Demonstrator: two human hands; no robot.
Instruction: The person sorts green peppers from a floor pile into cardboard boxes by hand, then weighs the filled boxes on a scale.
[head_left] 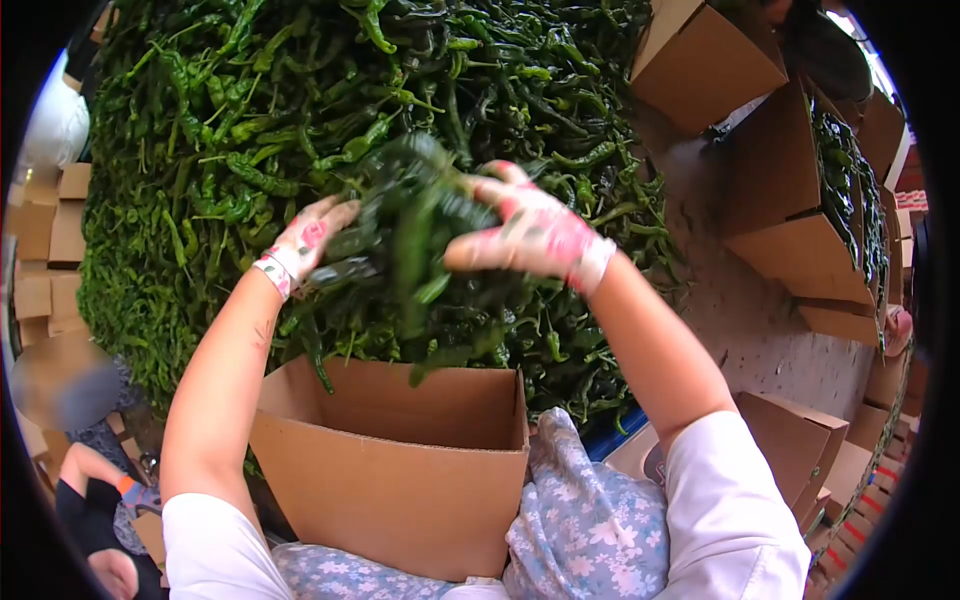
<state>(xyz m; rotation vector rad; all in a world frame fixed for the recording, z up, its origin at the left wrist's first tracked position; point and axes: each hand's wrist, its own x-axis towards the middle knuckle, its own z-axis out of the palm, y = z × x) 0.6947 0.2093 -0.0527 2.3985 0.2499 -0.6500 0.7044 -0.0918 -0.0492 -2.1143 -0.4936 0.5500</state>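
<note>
My left hand (310, 243), in a floral-print glove, presses against the left side of a bunch of long green peppers (412, 225). On the other side, my right hand (535, 235), in a matching glove, has its thumb and fingers spread around the bunch. The peppers between both hands are smeared by motion, and some dangle low. Below them stands an open cardboard box (400, 490) against my lap, its visible inner walls bare and its bottom hidden. Behind my hands rises a large heap of green peppers (250, 120).
At right, a cardboard box (800, 250) filled with green peppers lies tilted, with another box (705, 65) above it. Scattered bits lie on the grey floor (770, 370). Stacked boxes (45, 225) and another person's arm (95, 468) are at left.
</note>
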